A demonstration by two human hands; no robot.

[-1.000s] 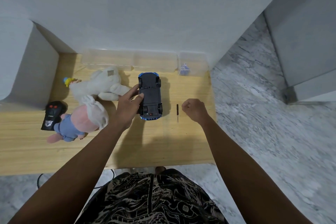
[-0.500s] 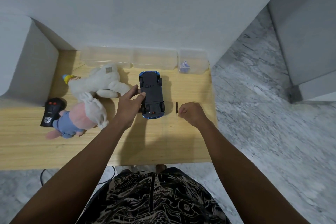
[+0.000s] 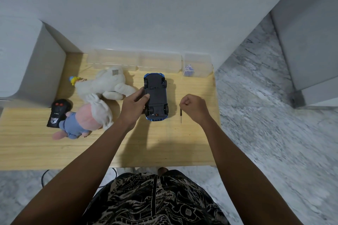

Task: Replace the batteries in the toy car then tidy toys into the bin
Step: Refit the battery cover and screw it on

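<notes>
Blue toy car (image 3: 156,97) lies upside down at centre of frame on the light wooden table (image 3: 27,142), dark underside up, wheels in the air. Left hand (image 3: 134,107) is on the car's left side w/ fingers (image 3: 146,96) partly spread, thumb and fingertips touching the chassis edge; a steadying hold, not a full wrap. Right hand (image 3: 195,107), just right of the car, is curled nearly closed, fingertips pinching the top of a small thin dark screwdriver (image 3: 180,115); its tip points toward the frame bottom and prob. touches the table, hard to tell at this res.

Left of centre: white plush animal (image 3: 106,86), and below it a pink plush doll in blue clothes (image 3: 80,124) w/ a white cloth over its head. Black remote controller w/ red buttons (image 3: 58,111) sits at the doll's left, touching it. Small yellow-and-blue toy (image 3: 75,79) peeks out at the white plush's upper left.

Clear plastic bins (image 3: 139,60) line the table's far edge against the wall; the rightmost clear container (image 3: 198,64) holds a small bluish packet (image 3: 189,70).
</notes>
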